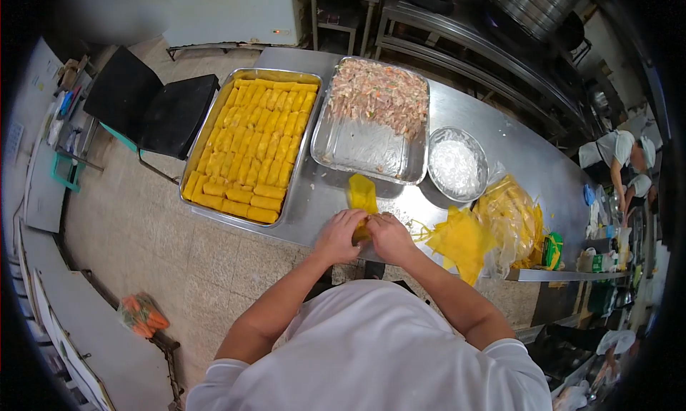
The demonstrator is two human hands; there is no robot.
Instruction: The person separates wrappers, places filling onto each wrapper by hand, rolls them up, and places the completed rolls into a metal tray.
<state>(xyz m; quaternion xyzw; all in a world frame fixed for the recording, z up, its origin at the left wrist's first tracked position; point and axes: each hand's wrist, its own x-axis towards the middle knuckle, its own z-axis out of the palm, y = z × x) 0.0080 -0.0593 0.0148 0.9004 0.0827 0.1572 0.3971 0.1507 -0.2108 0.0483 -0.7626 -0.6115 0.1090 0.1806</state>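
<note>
Both my left hand (341, 236) and my right hand (390, 237) are closed around a yellow wrapper (362, 192) at the near edge of the steel table. The wrapper's far end lies flat beyond my fingers; its near part is bunched between them. Left of my hands is a tray of yellow rolls (254, 139). Past my hands sits a tray of meat filling (379, 93), its near part bare metal. A round bowl (457, 164) with white contents stands to the right. Loose yellow wrappers (461, 243) lie beside my right hand.
A plastic bag of yellow wrappers (509, 214) and a green package (552, 250) lie at the table's right. A black chair (168, 111) stands left of the table. A bag of carrots (143, 314) is on the floor. Other people (616, 154) are at the far right.
</note>
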